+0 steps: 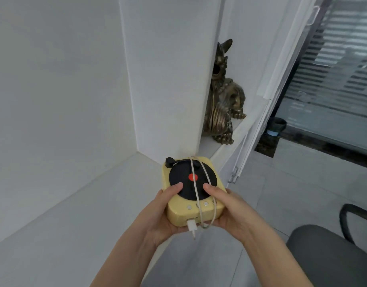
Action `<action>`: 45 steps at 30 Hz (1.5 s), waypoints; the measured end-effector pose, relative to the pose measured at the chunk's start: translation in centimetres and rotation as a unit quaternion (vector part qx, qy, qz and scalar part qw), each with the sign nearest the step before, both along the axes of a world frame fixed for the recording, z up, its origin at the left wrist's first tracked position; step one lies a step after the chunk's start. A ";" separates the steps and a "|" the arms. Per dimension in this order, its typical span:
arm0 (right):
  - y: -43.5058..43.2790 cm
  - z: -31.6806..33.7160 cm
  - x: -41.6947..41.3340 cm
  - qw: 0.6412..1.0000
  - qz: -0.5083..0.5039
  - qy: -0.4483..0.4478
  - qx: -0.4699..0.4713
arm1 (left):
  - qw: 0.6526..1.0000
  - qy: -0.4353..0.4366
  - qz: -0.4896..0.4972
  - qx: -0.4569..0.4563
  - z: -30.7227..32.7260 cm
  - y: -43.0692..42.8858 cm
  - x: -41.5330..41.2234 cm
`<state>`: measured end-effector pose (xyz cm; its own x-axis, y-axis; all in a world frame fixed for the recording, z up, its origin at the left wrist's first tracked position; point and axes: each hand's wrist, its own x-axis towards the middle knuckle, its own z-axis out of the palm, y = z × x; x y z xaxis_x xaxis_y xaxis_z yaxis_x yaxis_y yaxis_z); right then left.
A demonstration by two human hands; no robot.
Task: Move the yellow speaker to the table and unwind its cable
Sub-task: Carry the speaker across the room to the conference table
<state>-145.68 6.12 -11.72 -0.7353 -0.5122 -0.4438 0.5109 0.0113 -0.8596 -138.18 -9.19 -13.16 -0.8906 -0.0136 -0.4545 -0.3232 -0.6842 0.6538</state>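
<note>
The yellow speaker [179, 214] is shaped like a small record player, with a black disc and a red centre on top. A white cable [199, 183] is wound over it from back to front, and its white plug [192, 225] hangs at the front edge. My left hand [165, 214] grips the speaker's left side, thumb on the disc. My right hand [226, 210] grips its right side, thumb on the disc beside the cable. I hold the speaker at the corner of a white ledge [75, 214].
A bronze animal statue [222, 96] sits on the ledge behind a white pillar [168, 79]. A glass door with blinds [334, 69] stands at the right. A dark chair seat [327, 251] is at the lower right, over a grey tiled floor [282, 183].
</note>
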 end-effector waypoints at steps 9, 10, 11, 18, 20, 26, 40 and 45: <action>7.9 1.8 -0.8 0.987 -0.154 0.029 0.020 | 0.989 0.030 -0.139 -0.048 2.7 7.2 -5.5; 8.9 2.0 -0.8 0.985 -0.172 0.028 0.018 | 0.987 0.031 -0.151 -0.052 2.9 8.2 -6.2; 9.8 2.1 -0.9 0.981 -0.192 0.030 0.016 | 0.984 0.028 -0.164 -0.057 3.0 9.2 -6.8; 14.7 2.6 -2.3 0.955 -0.297 0.005 0.002 | 0.972 0.012 -0.224 -0.070 3.3 14.5 -11.4; 18.5 2.2 -4.0 0.943 -0.333 0.005 0.010 | 0.964 0.001 -0.258 -0.064 3.0 18.5 -13.9; 23.4 1.6 -8.6 0.933 -0.359 -0.002 0.022 | 0.963 -0.017 -0.265 -0.040 2.5 23.6 -18.8; 26.1 1.5 -18.9 0.930 -0.368 -0.010 0.019 | 0.962 -0.038 -0.264 -0.065 2.6 26.7 -29.4; 26.0 1.4 -23.4 0.928 -0.372 -0.011 0.017 | 0.959 -0.033 -0.276 -0.062 2.2 26.3 -34.4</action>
<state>-169.12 32.10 -10.29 -0.8699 0.1489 -0.4702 0.4059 -0.3252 -0.8541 -172.56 17.12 -10.95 -0.7474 0.3937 -0.5351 -0.6566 -0.3153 0.6852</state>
